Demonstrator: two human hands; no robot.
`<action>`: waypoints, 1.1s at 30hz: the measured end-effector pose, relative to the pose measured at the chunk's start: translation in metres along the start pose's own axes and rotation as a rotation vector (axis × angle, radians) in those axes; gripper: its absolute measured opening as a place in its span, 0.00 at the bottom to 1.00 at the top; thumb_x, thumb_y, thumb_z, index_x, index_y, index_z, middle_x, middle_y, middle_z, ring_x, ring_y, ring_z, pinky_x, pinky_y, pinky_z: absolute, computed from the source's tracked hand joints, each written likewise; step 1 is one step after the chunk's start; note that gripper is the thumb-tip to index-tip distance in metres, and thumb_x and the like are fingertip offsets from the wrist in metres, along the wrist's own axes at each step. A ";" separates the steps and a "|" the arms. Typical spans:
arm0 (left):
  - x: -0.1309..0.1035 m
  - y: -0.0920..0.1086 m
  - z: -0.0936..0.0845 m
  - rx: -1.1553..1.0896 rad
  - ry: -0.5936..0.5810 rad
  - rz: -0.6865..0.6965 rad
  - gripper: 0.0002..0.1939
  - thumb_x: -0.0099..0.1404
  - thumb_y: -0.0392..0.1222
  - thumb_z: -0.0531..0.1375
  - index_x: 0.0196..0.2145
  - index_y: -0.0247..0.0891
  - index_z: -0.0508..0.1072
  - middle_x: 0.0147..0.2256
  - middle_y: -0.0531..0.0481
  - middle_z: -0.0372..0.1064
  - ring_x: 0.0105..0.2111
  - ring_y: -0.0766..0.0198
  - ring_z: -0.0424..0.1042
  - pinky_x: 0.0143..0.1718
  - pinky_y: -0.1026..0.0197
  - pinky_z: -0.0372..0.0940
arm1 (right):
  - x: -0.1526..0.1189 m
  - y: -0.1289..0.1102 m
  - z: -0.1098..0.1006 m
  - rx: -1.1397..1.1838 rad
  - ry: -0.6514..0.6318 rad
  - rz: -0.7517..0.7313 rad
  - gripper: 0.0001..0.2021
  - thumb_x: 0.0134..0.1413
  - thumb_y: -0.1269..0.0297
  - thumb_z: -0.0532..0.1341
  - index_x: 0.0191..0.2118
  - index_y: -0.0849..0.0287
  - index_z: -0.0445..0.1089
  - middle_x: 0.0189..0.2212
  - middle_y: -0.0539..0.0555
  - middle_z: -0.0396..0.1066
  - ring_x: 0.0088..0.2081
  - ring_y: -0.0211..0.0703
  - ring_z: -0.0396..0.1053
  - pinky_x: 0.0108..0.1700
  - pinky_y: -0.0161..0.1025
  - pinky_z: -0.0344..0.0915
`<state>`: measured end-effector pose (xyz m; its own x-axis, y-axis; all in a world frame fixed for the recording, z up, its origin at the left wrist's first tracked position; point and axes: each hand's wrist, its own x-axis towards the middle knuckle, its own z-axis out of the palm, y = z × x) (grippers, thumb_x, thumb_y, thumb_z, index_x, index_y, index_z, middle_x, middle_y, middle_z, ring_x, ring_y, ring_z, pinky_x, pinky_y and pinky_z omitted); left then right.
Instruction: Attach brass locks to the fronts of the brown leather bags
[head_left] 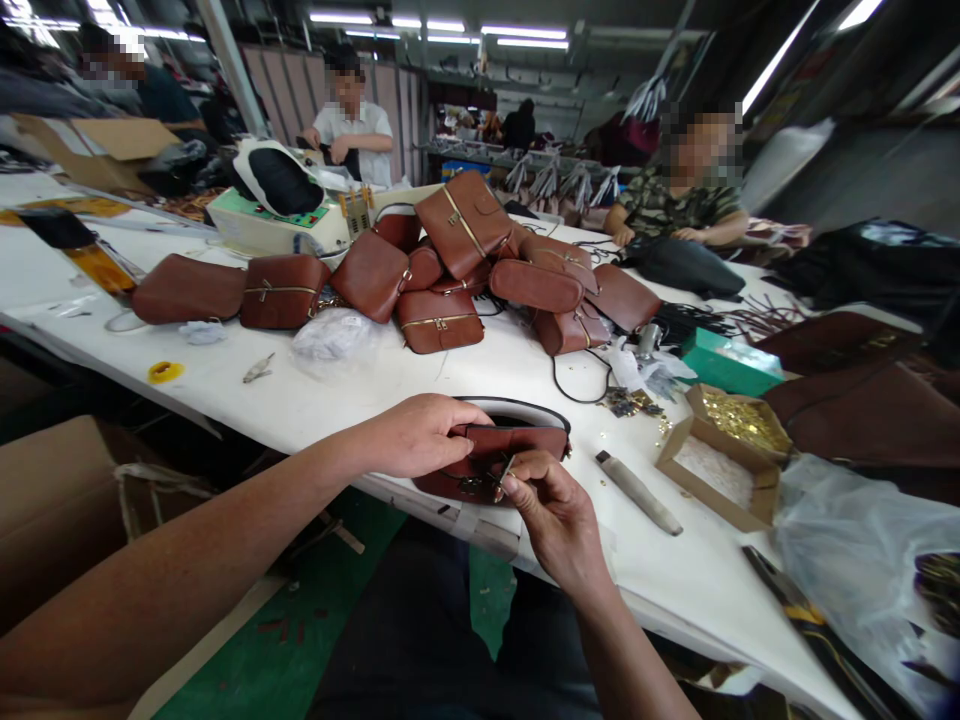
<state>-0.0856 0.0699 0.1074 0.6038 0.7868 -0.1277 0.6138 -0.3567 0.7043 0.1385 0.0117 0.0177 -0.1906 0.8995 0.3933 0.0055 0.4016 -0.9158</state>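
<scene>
A brown leather bag with dark edging lies open at the table's front edge. My left hand grips its upper left side, the thumb on the leather and the fingers reaching over the rim. At the bag's front, my right hand pinches a small metal piece between thumb and fingers, close to the dark fittings on the leather. Where the piece meets the bag is too small to make out. To the right of the bag rests a grey-handled tool.
Brown bags are piled across the middle of the white table. At right are a cardboard box of small gold parts, a green box, a plastic bag and pliers. People sit across the table.
</scene>
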 end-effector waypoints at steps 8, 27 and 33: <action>-0.002 0.003 0.002 0.023 0.005 0.047 0.21 0.64 0.36 0.57 0.53 0.40 0.80 0.37 0.53 0.79 0.36 0.62 0.75 0.36 0.66 0.63 | 0.005 -0.008 0.011 -0.083 0.107 -0.017 0.07 0.66 0.65 0.65 0.34 0.54 0.72 0.32 0.50 0.71 0.36 0.41 0.70 0.41 0.38 0.68; -0.010 0.009 0.008 -0.042 -0.022 0.095 0.14 0.65 0.36 0.58 0.46 0.37 0.80 0.35 0.53 0.78 0.35 0.63 0.73 0.35 0.66 0.61 | 0.007 -0.023 0.006 -0.239 0.038 0.097 0.09 0.65 0.63 0.65 0.32 0.56 0.71 0.31 0.50 0.74 0.34 0.42 0.71 0.37 0.38 0.67; -0.010 0.004 0.008 -0.119 -0.008 0.047 0.11 0.64 0.37 0.60 0.42 0.36 0.79 0.34 0.55 0.78 0.33 0.66 0.73 0.35 0.68 0.61 | 0.007 -0.026 0.010 -0.197 0.072 0.133 0.10 0.65 0.60 0.65 0.31 0.56 0.71 0.30 0.51 0.73 0.33 0.42 0.71 0.36 0.37 0.67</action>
<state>-0.0850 0.0569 0.1057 0.6348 0.7665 -0.0974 0.5199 -0.3304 0.7877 0.1270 0.0056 0.0439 -0.1051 0.9537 0.2817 0.2187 0.2985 -0.9290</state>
